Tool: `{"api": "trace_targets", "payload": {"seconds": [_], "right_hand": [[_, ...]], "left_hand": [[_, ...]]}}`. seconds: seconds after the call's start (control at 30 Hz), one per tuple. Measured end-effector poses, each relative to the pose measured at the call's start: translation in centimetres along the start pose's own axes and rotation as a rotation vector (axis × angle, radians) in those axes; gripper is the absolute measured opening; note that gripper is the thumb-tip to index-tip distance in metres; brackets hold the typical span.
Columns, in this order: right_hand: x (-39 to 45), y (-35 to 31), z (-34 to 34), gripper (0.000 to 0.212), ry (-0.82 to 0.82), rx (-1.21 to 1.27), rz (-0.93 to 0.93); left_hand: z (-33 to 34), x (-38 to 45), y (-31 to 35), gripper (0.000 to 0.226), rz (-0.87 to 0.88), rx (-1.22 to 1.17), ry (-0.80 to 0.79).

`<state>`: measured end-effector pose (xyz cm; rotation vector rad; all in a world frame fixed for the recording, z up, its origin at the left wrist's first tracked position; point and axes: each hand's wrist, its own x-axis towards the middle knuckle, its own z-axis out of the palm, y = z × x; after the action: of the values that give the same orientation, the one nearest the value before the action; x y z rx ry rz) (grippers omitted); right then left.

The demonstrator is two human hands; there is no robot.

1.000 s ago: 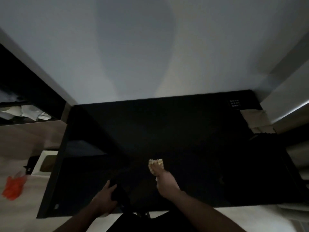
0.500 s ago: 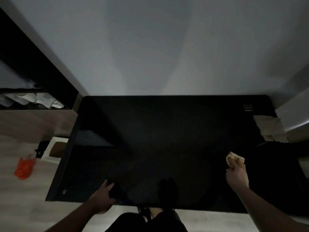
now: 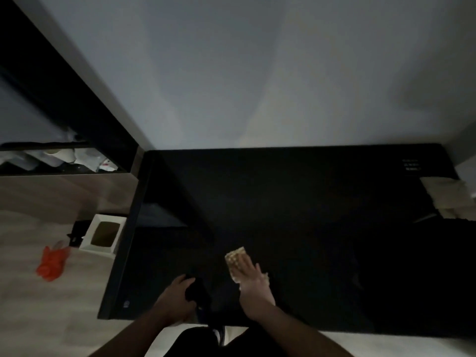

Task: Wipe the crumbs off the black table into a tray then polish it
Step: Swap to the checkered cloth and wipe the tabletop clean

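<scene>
Right hand [image 3: 253,283] flat, pressing pale cloth [image 3: 235,258] on black table [image 3: 296,197]; left hand [image 3: 177,296] grips dark object [image 3: 197,292] at near edge, likely the tray; sweep toward it evenly.

Black table [image 3: 296,202], pale cloth [image 3: 235,258] lying near front edge

arms: bare, no sleeves | clothes: dark, lower body | rings/watch: can't tell
</scene>
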<state>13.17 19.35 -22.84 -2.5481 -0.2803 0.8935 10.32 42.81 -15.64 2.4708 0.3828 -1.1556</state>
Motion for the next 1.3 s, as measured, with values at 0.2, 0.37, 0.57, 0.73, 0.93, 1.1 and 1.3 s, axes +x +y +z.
{"api": "trace_targets", "payload": {"seconds": [0.2, 0.37, 0.57, 0.73, 0.93, 1.1, 1.3], "right_hand": [[6.2, -3.8, 0.7, 0.107, 0.005, -0.081, -0.101], [9.9, -7.9, -2.7, 0.089, 0.115, -0.141, -0.19], [18.1, -11.3, -4.5, 0.091, 0.146, -0.223, -0.214], [24.9, -14.4, -7.3, 0.084, 0.175, -0.237, -0.209], [32.6, -18.9, -10.6, 0.083, 0.234, -0.199, -0.215], [37.5, -22.4, -11.6, 0.083, 0.257, -0.165, -0.238], [32.1, -22.7, -6.0, 0.097, 0.212, -0.251, -0.644]], "left_hand": [[-6.7, 3.4, -7.9, 0.088, -0.061, 0.011, 0.154], [-11.8, 6.9, -13.0, 0.099, -0.142, 0.026, 0.233], [-14.9, 12.4, -14.3, 0.15, -0.242, -0.202, 0.186], [-15.1, 14.3, -12.2, 0.178, -0.352, -0.25, 0.133], [-15.2, 15.5, -12.5, 0.18, -0.392, -0.242, 0.181], [-14.2, 16.1, -13.2, 0.181, -0.366, -0.243, 0.261], [-14.3, 15.4, -12.9, 0.179, -0.343, -0.227, 0.291]]}}
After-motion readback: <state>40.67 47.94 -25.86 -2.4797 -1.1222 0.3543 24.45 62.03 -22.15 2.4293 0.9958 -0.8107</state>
